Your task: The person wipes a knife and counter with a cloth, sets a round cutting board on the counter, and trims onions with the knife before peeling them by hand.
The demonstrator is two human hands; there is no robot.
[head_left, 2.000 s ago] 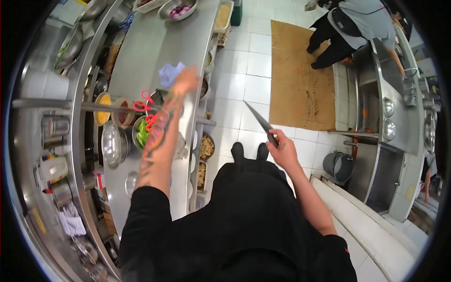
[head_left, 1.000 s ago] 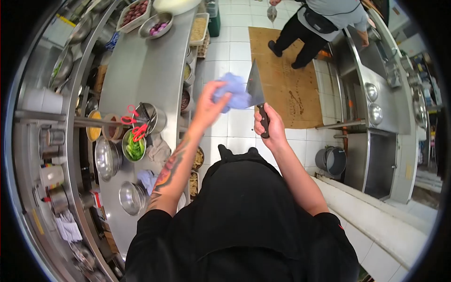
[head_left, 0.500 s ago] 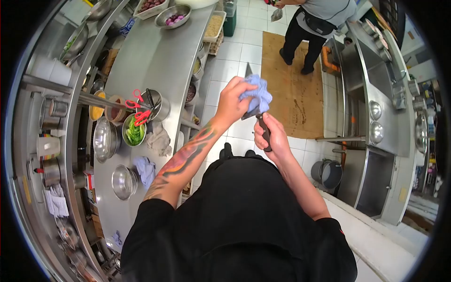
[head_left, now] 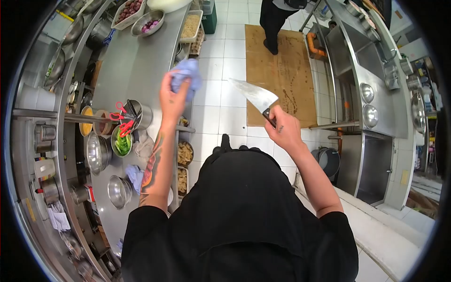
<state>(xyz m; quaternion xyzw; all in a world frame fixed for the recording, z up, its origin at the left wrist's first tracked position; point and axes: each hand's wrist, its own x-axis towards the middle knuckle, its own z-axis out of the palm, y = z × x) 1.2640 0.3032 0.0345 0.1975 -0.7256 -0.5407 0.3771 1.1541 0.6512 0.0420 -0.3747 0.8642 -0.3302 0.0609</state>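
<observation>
My left hand [head_left: 173, 98] is closed around a crumpled light-blue cloth [head_left: 188, 77], held up near the edge of the steel counter. In my right hand [head_left: 285, 128] is a chef's knife [head_left: 256, 96] with a dark handle, its broad blade pointing up and to the left over the floor. Cloth and blade are well apart. My fingers cover most of the knife's handle.
On the steel counter [head_left: 124, 61] stand a pot with red-handled scissors [head_left: 138, 114], a bowl of green vegetables [head_left: 123, 143] and steel bowls [head_left: 120, 191]. A brown mat [head_left: 282, 75] lies ahead, where another person [head_left: 272, 23] stands. A grey bucket [head_left: 328, 162] is at right.
The cloth has come off the knife. My left hand moved left with it, while my right hand moved slightly right with the knife. The other person has shifted farther away.
</observation>
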